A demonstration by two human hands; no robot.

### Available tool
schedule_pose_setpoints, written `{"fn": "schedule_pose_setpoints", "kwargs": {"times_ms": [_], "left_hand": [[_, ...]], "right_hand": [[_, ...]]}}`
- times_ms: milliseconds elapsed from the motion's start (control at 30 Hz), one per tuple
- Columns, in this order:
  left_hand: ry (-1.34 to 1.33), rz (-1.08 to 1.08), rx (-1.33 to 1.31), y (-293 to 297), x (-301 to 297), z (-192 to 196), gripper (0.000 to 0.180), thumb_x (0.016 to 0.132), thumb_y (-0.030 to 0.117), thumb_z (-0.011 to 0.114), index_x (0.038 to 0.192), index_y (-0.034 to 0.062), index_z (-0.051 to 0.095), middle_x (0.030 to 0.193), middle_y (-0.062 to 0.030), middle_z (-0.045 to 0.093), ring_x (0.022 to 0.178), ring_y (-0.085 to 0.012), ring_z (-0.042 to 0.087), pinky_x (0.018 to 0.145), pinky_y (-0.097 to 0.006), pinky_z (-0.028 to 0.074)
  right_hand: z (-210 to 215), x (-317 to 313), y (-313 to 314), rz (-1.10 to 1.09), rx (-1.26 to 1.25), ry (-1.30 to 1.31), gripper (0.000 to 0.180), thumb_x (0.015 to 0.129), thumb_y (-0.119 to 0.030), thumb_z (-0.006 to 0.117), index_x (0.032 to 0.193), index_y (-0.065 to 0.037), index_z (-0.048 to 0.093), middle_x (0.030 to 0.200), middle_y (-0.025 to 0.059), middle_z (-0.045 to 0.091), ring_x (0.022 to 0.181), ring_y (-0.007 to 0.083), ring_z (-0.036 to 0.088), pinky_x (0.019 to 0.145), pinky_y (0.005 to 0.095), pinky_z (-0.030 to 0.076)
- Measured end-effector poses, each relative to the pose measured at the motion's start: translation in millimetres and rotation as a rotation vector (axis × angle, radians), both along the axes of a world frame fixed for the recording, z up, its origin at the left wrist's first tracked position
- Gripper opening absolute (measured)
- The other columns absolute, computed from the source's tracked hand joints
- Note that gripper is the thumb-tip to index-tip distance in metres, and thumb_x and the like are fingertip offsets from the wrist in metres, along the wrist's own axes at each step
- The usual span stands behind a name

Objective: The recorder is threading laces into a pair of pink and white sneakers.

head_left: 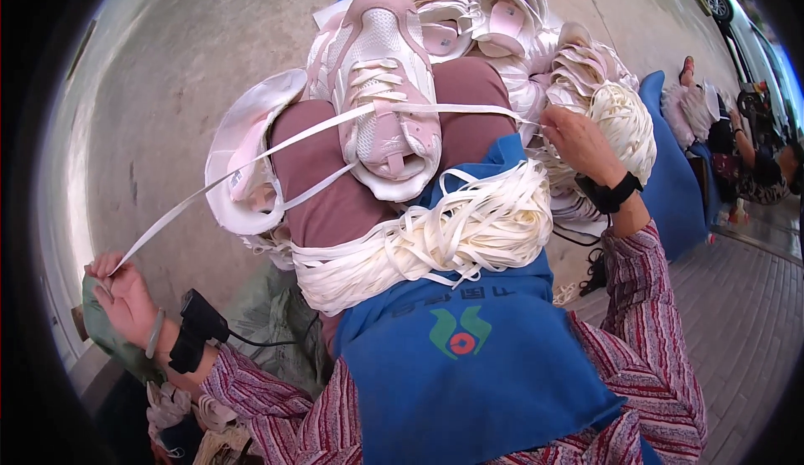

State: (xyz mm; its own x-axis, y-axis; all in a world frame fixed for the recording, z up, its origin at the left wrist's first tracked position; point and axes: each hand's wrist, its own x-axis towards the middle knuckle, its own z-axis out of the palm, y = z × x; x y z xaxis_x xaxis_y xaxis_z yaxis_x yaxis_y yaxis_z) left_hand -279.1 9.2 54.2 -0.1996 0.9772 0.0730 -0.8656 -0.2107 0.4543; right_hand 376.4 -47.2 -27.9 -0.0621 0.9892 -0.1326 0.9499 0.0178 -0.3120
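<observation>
1. Blue fabric apron (pixel 469 364) covers the lap; a loose bundle of flat white shoelaces (pixel 435 243) is heaped on it.
2. Left hand (pixel 126 297), out to the left, fingers closed on one end of a long flat white lace (pixel 251 159).
3. That lace runs taut through the pale pink and white lace-up sneaker (pixel 385 88) resting on the knees.
4. Right hand (pixel 582 142) pinches the lace's other end.
5. Beyond: pile of white shoe uppers (pixel 494 12) on the concrete floor (pixel 167 63), no container visible.

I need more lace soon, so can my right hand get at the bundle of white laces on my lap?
Probably yes: the right hand is just beside the lace bundle, nothing lies between, though it pinches a lace.
</observation>
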Motion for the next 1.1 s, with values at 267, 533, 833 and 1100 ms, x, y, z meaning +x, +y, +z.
{"fn": "schedule_pose_setpoints", "kwargs": {"times_ms": [267, 533, 833, 1100], "left_hand": [[0.824, -0.311, -0.258, 7, 203, -14, 0.026, 0.095, 0.020, 0.059, 0.111, 0.0010, 0.061, 0.082, 0.0008, 0.056, 0.054, -0.0016, 0.039, 0.045, -0.017, 0.029], [1.770, -0.174, 0.191, 45, 285, -46, 0.012, 0.083, 0.010, 0.066, 0.092, 0.0019, 0.063, 0.077, -0.0066, 0.063, 0.065, -0.0142, 0.058, 0.062, -0.028, 0.047], [1.926, -0.001, 0.369, 47, 298, -48, 0.009, 0.083, 0.014, 0.064, 0.080, 0.0055, 0.064, 0.068, -0.0153, 0.060, 0.062, -0.0318, 0.061, 0.058, -0.042, 0.047], [1.608, -0.556, 0.030, 65, 282, -76, 0.013, 0.086, 0.013, 0.051, 0.082, 0.0013, 0.055, 0.058, -0.0109, 0.052, 0.051, -0.0240, 0.055, 0.048, -0.038, 0.044]], "right_hand": [[70, -129, 39, 0.173, 0.413, 0.379, 0.015, 0.083, -0.010, 0.062, 0.097, -0.004, 0.062, 0.087, 0.0120, 0.058, 0.072, 0.0299, 0.061, 0.062, 0.0382, 0.048], [46, -180, 66, 0.265, 0.451, 0.216, 0.016, 0.081, -0.017, 0.065, 0.083, -0.004, 0.058, 0.084, 0.0107, 0.054, 0.073, 0.0281, 0.062, 0.059, 0.0383, 0.050], [29, -186, 69, 0.232, 0.467, 0.219, 0.011, 0.083, -0.012, 0.057, 0.085, -0.003, 0.052, 0.082, 0.0130, 0.051, 0.069, 0.0306, 0.059, 0.056, 0.0376, 0.048], [42, -157, 91, 0.141, -0.108, 0.837, 0.028, 0.083, -0.019, 0.046, 0.082, 0.005, 0.059, 0.074, 0.0227, 0.061, 0.066, 0.0327, 0.059, 0.064, 0.0418, 0.047]]}}
